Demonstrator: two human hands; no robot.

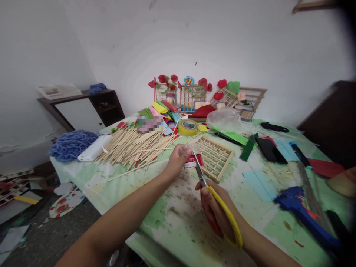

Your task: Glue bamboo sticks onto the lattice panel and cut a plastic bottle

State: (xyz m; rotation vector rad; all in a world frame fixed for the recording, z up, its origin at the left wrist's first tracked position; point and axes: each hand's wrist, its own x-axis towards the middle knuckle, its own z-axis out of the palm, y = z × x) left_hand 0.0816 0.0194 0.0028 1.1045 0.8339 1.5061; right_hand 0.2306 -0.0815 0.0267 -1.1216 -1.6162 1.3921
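Note:
My left hand (178,159) is closed, pinching a small piece of clear plastic (195,148) between thumb and fingers. In my right hand (215,200) is a pair of scissors (200,176) with yellow and red handles, fingers through the loops. Its blade tips point up and reach the clear plastic beside my left thumb. A red and white packet (191,163) shows just behind the blades; whether it is held or lies on the table I cannot tell. A lattice of thin wooden sticks (222,172) lies flat beyond my right hand.
Loose wooden sticks (133,148) lie left of centre, near blue yarn (73,144). A yellow tape roll (188,127) sits farther back. To the right are a phone (271,150), light-blue paper (260,185) and a blue glue gun (303,213). Paper flowers (203,81) and lattices stand against the wall.

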